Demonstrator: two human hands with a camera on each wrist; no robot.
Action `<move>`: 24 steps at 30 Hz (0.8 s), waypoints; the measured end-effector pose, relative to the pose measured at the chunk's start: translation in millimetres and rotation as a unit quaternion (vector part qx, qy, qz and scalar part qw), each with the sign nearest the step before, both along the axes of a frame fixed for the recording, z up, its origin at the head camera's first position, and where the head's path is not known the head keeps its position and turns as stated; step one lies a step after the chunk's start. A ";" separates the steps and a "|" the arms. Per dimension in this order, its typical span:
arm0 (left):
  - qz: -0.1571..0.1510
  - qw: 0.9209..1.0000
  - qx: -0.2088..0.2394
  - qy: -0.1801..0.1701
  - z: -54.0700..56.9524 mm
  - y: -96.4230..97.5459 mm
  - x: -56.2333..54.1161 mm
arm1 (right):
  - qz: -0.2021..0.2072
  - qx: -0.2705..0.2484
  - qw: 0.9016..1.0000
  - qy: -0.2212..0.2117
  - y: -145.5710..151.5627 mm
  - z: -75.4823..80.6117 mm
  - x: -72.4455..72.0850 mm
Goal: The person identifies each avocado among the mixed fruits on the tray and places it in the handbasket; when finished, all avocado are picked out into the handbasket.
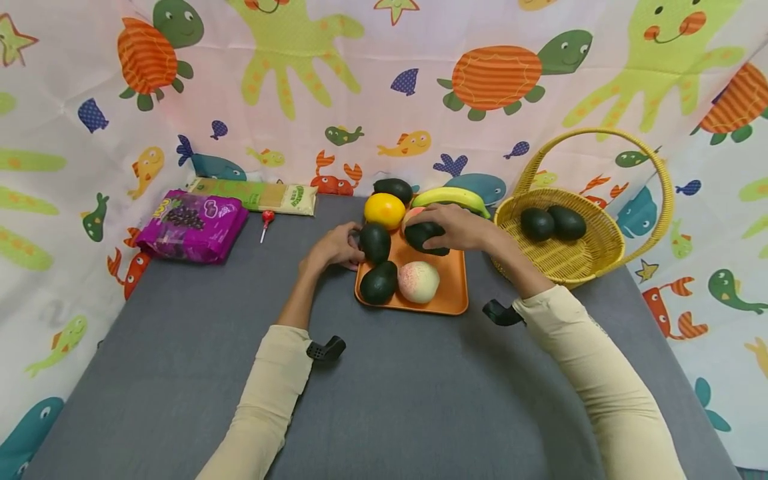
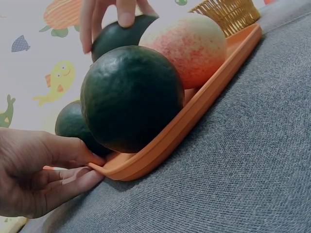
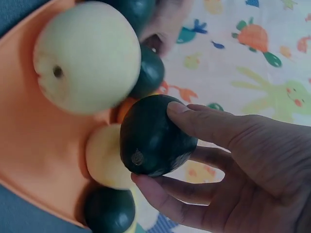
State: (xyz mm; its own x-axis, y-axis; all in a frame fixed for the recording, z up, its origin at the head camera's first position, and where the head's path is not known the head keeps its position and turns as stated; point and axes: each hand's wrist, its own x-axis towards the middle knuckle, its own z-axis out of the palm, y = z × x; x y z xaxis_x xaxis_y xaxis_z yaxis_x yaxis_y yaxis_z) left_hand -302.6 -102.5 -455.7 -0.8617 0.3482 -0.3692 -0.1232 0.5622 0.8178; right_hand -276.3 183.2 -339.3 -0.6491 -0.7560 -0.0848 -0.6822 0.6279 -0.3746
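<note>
My left hand (image 1: 336, 247) pinches the left rim of an orange tray (image 1: 454, 288) between thumb and fingers, plain in the left wrist view at the tray rim (image 2: 146, 167). Above the tray, my right hand (image 1: 461, 227) grips a dark green avocado (image 3: 155, 136) with thumb and fingertips. Two more avocados (image 1: 379, 283) lie along the tray's left side. Beside the front one is a pale peach (image 1: 419, 282). Farther back sit an orange (image 1: 385, 211), another avocado (image 1: 393, 189) and a banana (image 1: 453, 197). A second peach (image 3: 103, 155) is partly hidden behind the held avocado.
A yellow wicker basket (image 1: 606, 233) holding two avocados (image 1: 567, 223) stands right of the tray. At the back left lie a purple grape-print package (image 1: 195, 227), a long green-and-tan packet (image 1: 270, 197) and a red lollipop (image 1: 267, 217). A printed curtain (image 1: 372, 67) borders the grey table (image 1: 384, 400).
</note>
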 end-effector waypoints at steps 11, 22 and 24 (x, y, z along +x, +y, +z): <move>0.001 1.000 0.002 -0.002 1.3 1.1 1.1 | -0.132 -0.050 0.990 0.015 54.0 31.3 13.5; 0.000 1.000 0.006 -0.002 -1.5 1.8 -1.2 | -0.279 -0.033 0.960 0.016 123.6 38.5 7.3; -0.001 1.000 0.005 0.000 -0.9 2.5 -0.8 | -0.295 -0.026 0.955 0.000 133.7 31.8 2.8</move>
